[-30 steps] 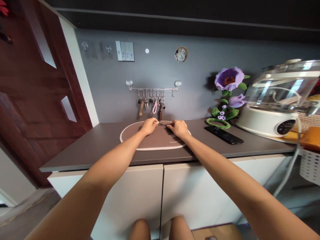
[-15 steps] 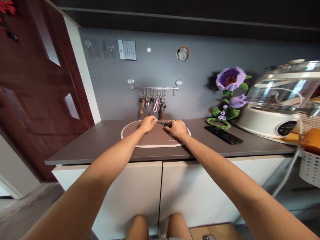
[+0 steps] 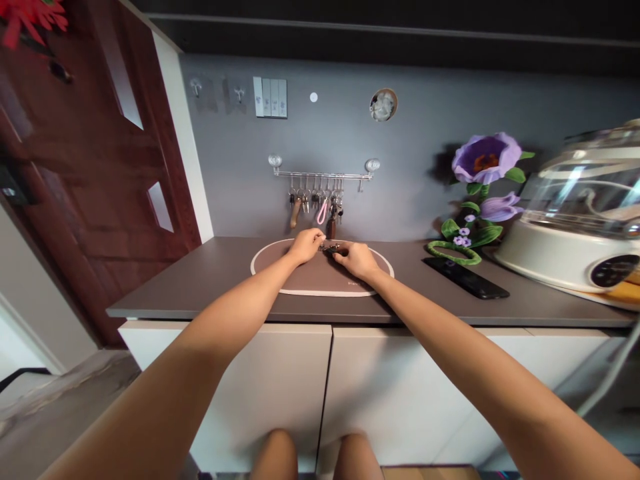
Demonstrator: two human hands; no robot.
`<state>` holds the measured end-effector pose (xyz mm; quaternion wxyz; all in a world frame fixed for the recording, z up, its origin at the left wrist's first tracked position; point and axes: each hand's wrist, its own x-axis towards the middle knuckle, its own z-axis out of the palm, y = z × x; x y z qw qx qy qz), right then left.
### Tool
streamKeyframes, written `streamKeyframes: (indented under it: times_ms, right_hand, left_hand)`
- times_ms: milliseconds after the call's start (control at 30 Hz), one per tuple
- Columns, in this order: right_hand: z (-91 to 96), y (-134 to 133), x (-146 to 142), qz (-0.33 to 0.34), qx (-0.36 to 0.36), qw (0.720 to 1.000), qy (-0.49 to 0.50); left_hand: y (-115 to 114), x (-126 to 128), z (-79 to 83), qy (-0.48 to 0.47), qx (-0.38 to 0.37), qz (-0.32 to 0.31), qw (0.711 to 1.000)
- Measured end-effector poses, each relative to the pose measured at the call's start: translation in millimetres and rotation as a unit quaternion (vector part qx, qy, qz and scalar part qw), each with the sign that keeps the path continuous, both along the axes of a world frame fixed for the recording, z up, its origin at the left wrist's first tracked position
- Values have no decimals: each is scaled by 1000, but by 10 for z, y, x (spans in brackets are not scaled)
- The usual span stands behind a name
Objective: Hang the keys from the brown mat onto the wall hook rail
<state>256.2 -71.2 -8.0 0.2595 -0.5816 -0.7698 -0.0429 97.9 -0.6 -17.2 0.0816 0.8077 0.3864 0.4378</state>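
Note:
Both my arms reach out over a brown oval mat (image 3: 300, 283) with a white edge on the grey counter. My left hand (image 3: 306, 244) and my right hand (image 3: 356, 259) are closed in a pinch, close together, on a small dark bunch of keys (image 3: 331, 249) held just above the mat between them. On the wall behind, a chrome rail (image 3: 323, 175) carries several hooks with keys and a pink loop (image 3: 323, 212) hanging from them.
A black phone (image 3: 466, 278) lies on the counter (image 3: 200, 280) to the right, beside a purple flower ornament (image 3: 480, 180). A white appliance with a clear lid (image 3: 580, 213) stands at far right. A dark wooden door (image 3: 85, 173) is at left. White cabinet doors (image 3: 400, 393) are below.
My hands have drawn closer together on the keys. The view has shifted so that the counter scene sits further right and the appliance is partly cut off.

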Motion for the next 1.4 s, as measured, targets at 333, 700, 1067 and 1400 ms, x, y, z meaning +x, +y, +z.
streamKeyframes:
  times_ms: [333, 700, 1067, 1400]
  right_hand:
    - [15, 132, 90, -9, 23, 969, 246]
    - [52, 271, 177, 27, 22, 859, 511]
    - [153, 285, 209, 159, 70, 766, 619]
    - [189, 231, 186, 195, 36, 730, 654]
  left_hand:
    - [-3, -18, 18, -37, 12, 17, 999]
    - [-142, 69, 100, -82, 16, -29, 996]
    - [-222, 151, 136, -107, 6, -32, 994]
    - [-168, 152, 153, -192, -69, -127, 971]
